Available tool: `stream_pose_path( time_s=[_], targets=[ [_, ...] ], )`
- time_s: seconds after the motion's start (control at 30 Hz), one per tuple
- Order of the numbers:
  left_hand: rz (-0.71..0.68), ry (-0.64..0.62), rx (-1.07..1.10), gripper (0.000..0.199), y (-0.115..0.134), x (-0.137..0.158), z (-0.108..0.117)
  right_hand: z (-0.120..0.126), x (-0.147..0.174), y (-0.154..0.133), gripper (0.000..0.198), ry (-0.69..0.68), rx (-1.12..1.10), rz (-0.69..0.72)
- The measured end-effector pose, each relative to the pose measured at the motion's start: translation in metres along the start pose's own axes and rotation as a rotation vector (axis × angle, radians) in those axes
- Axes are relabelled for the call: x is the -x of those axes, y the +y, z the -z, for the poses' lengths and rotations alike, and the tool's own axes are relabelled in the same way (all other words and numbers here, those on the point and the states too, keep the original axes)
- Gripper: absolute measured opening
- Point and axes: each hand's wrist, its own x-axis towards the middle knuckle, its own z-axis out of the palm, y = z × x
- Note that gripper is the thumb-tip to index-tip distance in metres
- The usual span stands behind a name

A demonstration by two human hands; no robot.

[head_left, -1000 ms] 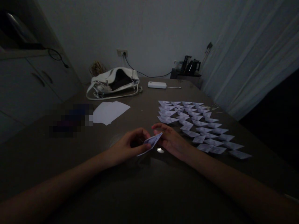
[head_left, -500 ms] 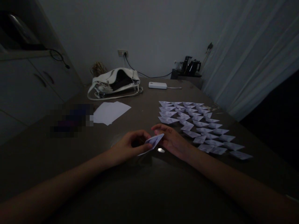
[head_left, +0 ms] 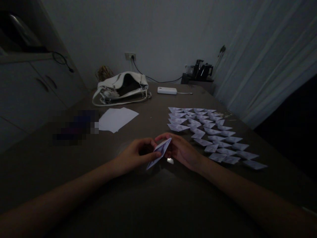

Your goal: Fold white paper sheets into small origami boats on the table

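Observation:
A small folded white paper boat [head_left: 159, 154] is held above the table, tilted with one point up to the right. My left hand [head_left: 135, 153] pinches it, thumb on the near face and fingers behind. My right hand [head_left: 182, 150] is curled around its far right side. The right fingertips are partly hidden behind the paper and seem to touch it. To the right of my hands, several finished paper boats [head_left: 208, 131] stand in rows on the table. A stack of white paper sheets [head_left: 117, 119] lies to the left, beyond my left hand.
A white handbag [head_left: 121, 87] sits open at the table's [head_left: 138, 205] back left. Nearby lies a white power bank [head_left: 167, 90] with a short cable. A blurred-out dark object [head_left: 76, 127] is at the left. Cabinets [head_left: 32, 89] stand left, a sheer curtain [head_left: 260, 56] hangs right.
The paper boat has turned steeper, its lower point swinging down toward me. My right hand has shifted slightly left, its fingers now behind the paper. The rows of boats have not moved.

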Motion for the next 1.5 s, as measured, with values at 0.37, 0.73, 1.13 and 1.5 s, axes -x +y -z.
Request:
stream_pose_path(
  time_s=[0.37,0.73,1.13,1.5],
  targets=[
    [-0.001,0.016,0.083,0.029,-0.0058,-0.0012,0.0023,-0.0013,0.0008,-0.0007,0.048,0.003,-0.099,-0.011],
    [-0.012,0.061,0.023,0.033,-0.0006,-0.0025,0.0024,-0.0054,0.0029,-0.0037,0.036,-0.007,0.003,0.037],
    [-0.02,0.093,0.002,0.031,-0.0019,-0.0025,0.0017,-0.0067,0.0031,-0.007,0.035,0.012,-0.01,0.02],
    [0.001,0.086,-0.009,0.034,0.0011,-0.0017,0.0031,-0.0031,0.0017,-0.0033,0.025,0.144,0.197,0.216]
  ],
)
